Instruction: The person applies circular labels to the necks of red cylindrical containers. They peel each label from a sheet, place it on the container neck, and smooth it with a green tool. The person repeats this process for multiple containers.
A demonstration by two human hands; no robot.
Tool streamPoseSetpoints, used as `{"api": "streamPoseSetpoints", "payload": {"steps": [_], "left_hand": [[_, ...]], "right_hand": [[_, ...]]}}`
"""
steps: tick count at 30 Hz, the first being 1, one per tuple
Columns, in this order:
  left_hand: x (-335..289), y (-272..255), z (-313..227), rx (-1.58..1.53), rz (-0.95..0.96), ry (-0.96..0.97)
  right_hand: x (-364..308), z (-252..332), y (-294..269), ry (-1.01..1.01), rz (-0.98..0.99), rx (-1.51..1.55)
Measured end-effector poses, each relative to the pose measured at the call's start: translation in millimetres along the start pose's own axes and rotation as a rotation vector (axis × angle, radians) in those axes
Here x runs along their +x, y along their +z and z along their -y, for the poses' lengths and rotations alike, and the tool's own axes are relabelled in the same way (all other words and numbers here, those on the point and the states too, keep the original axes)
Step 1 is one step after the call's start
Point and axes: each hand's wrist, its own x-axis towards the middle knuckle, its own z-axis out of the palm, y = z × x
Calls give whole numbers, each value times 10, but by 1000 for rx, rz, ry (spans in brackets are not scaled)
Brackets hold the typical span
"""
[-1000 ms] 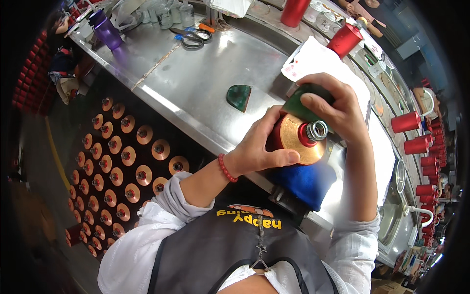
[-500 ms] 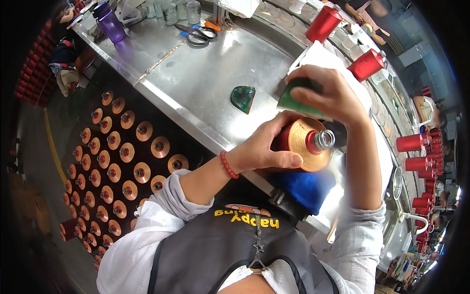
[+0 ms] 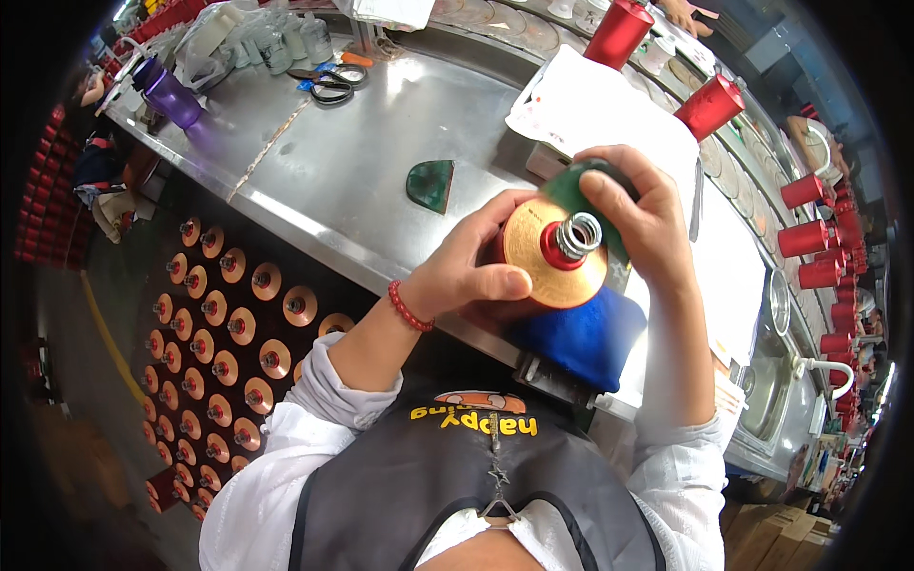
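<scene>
Tipped the red spool (image 3: 555, 255) up more, left hand (image 3: 466, 276) gripping its side, right hand (image 3: 638, 219) pressing the green pad (image 3: 571, 187) on it

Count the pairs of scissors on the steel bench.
1. The scissors lie at the far left end of the steel bench, near the clear jars and beyond the green wedge. More could be hidden among the clutter there.

Spool (image 3: 555, 252) body hidden behind hands (only its end shows), green pad (image 3: 575, 187) mostly covered
</scene>
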Motion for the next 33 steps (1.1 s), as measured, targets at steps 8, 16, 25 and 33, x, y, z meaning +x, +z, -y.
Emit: {"api": "streamPoseSetpoints", "payload": {"steps": [8, 16, 25, 33], "left_hand": [[16, -14, 67, -44, 63, 74], [-72, 2, 21, 75, 33, 69], [-156, 20, 192, 669, -109, 389], [-202, 332, 435, 934, -525, 637]], "right_hand": [[478, 134, -67, -117, 487, -6], [449, 85, 74, 106, 177, 169], [-801, -63, -13, -172, -341, -352], [-1062, 219, 347, -728, -154, -618]]}}
